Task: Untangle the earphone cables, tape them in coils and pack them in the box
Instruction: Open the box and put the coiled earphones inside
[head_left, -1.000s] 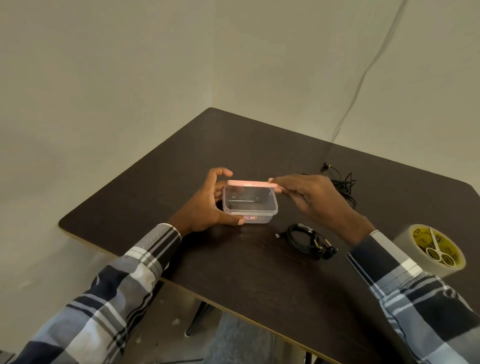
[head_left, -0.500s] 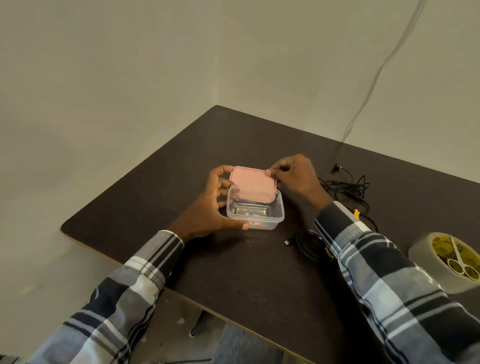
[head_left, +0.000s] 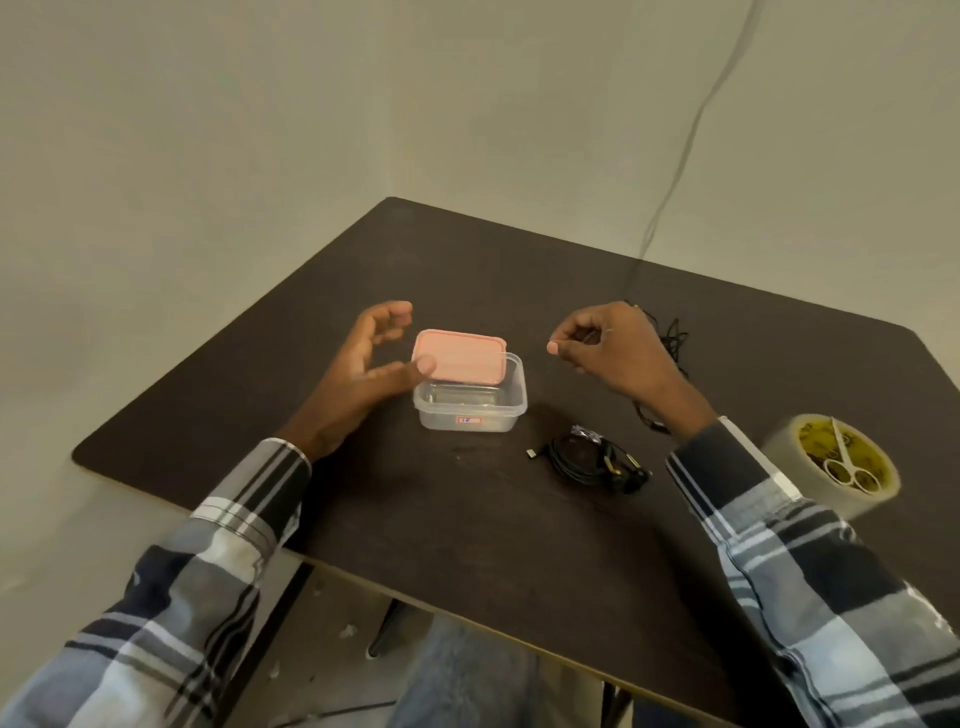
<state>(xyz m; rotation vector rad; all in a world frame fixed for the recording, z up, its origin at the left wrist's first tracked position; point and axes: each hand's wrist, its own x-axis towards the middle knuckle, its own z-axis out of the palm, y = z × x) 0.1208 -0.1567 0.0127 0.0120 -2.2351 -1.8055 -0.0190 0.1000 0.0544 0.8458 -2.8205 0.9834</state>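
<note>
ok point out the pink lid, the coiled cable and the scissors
pink lid (head_left: 459, 356), head view, middle of its top
coiled cable (head_left: 582, 460), head view, on the loops
scissors (head_left: 848, 470), head view, finger rings

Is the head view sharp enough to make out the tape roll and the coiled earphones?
Head view: tape roll motion-smeared at its edges, scissors on it still readable; coiled earphones fairly sharp; edges bow from the wide lens; even, soft light.

Plastic, tape and dark wood-look in front of me.

Just right of my left hand (head_left: 371, 364) I see a clear glossy plastic box (head_left: 470, 410) under a matt pink lid (head_left: 460, 357); beneath my right hand (head_left: 610, 348), rubbery black coiled cable (head_left: 587, 460) on the matt dark table (head_left: 519, 530); further right, shiny clear tape roll (head_left: 831, 462).
</note>
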